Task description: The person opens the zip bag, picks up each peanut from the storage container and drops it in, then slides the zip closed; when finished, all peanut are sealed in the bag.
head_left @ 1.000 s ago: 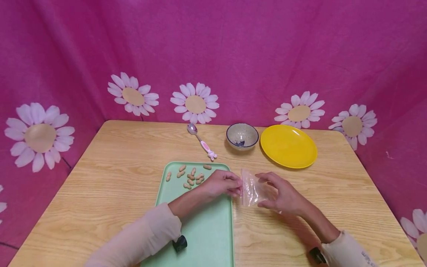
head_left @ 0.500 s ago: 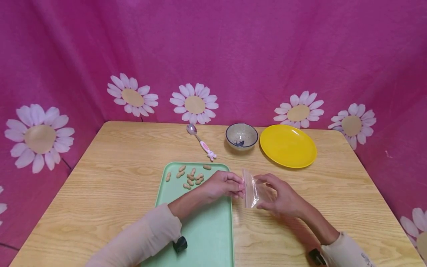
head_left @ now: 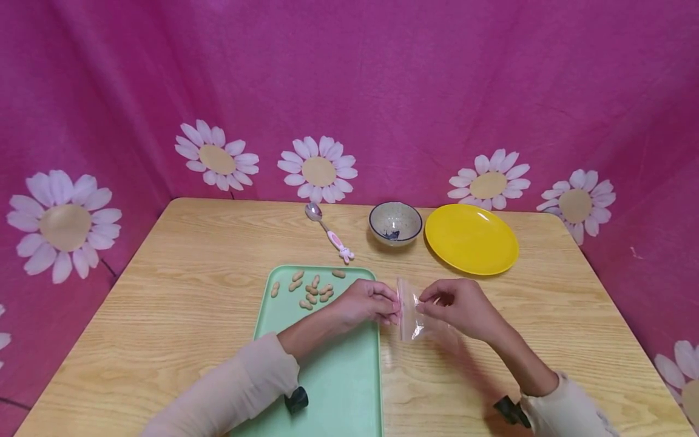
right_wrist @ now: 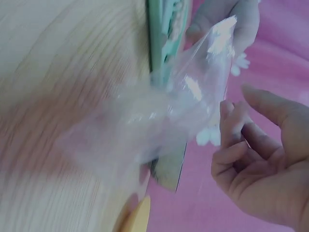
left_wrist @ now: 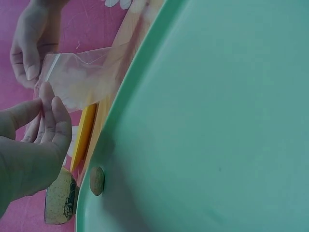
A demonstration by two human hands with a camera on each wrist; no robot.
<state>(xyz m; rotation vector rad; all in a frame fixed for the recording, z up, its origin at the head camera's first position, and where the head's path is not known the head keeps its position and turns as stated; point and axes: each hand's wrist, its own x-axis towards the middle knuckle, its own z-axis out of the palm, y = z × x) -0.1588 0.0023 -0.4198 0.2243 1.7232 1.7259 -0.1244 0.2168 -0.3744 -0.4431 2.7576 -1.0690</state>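
Note:
A clear zip bag (head_left: 409, 325) hangs over the table just right of the green tray. My left hand (head_left: 363, 303) pinches the bag's zip edge between thumb and fingertips. Facing it, my right hand (head_left: 464, 306) is close to the bag's near side. In the right wrist view that hand's thumb and index finger stand apart beside the bag (right_wrist: 198, 92), with the other fingers loosely bent. The left wrist view shows the bag (left_wrist: 77, 77) spread out beyond the left fingertips; it looks flat, with nothing seen inside.
Several unshelled peanuts (head_left: 311, 290) lie at the far end of the green tray (head_left: 344, 376). Behind are a spoon (head_left: 330, 233) with a rabbit handle, a blue-rimmed bowl (head_left: 395, 224) and a yellow plate (head_left: 472, 240). A pink curtain (head_left: 382, 91) borders the table.
My right hand has moved from spread around the bag's body to closer by its zip side, its thumb and fingers drawn together. The left hand keeps its pinch, shifted slightly right.

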